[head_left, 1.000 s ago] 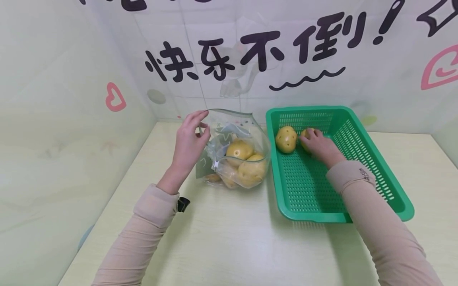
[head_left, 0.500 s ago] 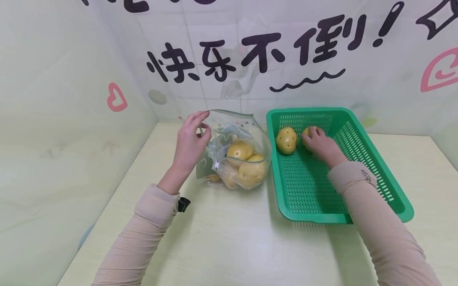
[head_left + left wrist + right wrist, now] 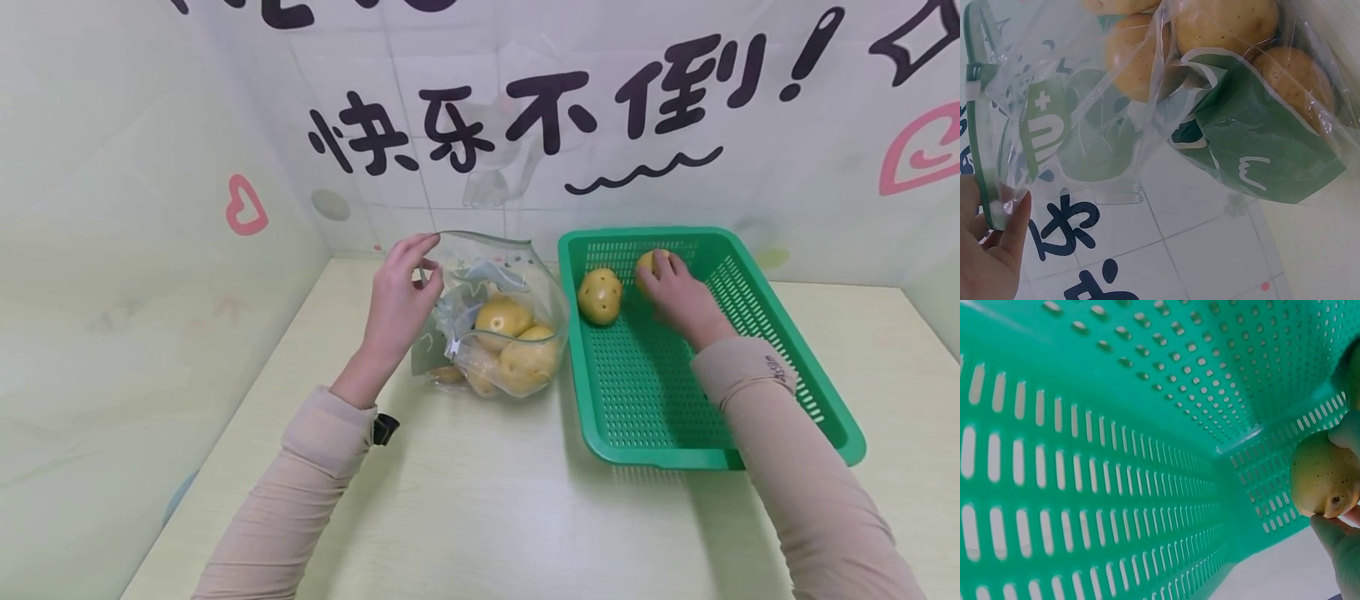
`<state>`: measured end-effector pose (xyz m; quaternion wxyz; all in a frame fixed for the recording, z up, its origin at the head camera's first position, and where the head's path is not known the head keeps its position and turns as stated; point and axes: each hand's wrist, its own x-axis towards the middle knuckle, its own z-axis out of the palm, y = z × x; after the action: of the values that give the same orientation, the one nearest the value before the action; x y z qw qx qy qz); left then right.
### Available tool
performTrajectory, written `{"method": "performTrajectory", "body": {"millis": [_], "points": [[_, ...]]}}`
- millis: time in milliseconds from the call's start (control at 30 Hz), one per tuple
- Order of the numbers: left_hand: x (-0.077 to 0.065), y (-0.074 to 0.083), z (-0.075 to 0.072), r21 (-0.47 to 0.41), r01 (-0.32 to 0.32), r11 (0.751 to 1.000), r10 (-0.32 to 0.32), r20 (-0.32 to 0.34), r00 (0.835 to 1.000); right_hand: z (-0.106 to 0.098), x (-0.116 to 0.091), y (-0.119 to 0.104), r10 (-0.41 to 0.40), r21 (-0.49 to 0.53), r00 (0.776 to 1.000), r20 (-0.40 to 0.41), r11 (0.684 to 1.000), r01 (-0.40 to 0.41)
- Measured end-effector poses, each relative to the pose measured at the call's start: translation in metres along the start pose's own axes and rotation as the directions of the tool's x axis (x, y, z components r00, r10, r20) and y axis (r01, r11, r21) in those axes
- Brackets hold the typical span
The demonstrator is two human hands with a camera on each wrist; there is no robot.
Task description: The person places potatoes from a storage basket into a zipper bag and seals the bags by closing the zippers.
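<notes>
My left hand [image 3: 401, 292] pinches the top edge of a clear zip bag [image 3: 468, 267] between thumb and fingers, holding its mouth up. Several potatoes [image 3: 504, 318] lie inside the bag; the left wrist view shows them behind the clear film, with a green printed panel [image 3: 1260, 137] in front. Inside the green basket [image 3: 630, 417], my right hand [image 3: 681, 296] grips a potato [image 3: 1322, 475], thumb and fingers around it in the right wrist view. Another potato [image 3: 600, 296] rests against the basket's left wall, left of that hand.
The basket stands on a pale wooden table [image 3: 480, 500], close beside the bag's right side. Behind both rises a white wall sheet [image 3: 660, 75] with large black characters. A second pale sheet [image 3: 112, 292] hangs along the left edge.
My right hand has shifted slightly up and to the right inside the basket, the potato rising with it. The left hand and the bag stay nearly still.
</notes>
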<state>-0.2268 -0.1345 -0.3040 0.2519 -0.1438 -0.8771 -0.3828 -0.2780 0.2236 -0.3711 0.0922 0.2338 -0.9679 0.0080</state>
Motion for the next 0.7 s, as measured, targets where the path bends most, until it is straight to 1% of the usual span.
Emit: {"method": "performTrajectory", "body": {"millis": [133,367,533,700], "points": [[0.000,0.000,0.000,-0.001,-0.008,1.000,0.008,-0.004,1.000,-0.005,0.000,0.001,0.003,0.026,1.000,-0.020,1.000,-0.002],[0.001,0.000,0.000,-0.013,-0.011,1.000,0.011,0.000,1.000,-0.013,0.000,0.004,0.031,0.058,0.998,-0.051,0.998,-0.028],[0.000,0.000,-0.001,-0.011,-0.006,1.000,0.006,0.002,1.000,-0.023,0.002,0.005,0.067,0.091,0.997,-0.041,0.994,-0.064],[0.000,0.001,-0.001,-0.006,-0.003,1.000,0.003,0.003,1.000,-0.033,0.003,0.005,0.090,0.100,0.995,-0.045,0.991,-0.086]]}}
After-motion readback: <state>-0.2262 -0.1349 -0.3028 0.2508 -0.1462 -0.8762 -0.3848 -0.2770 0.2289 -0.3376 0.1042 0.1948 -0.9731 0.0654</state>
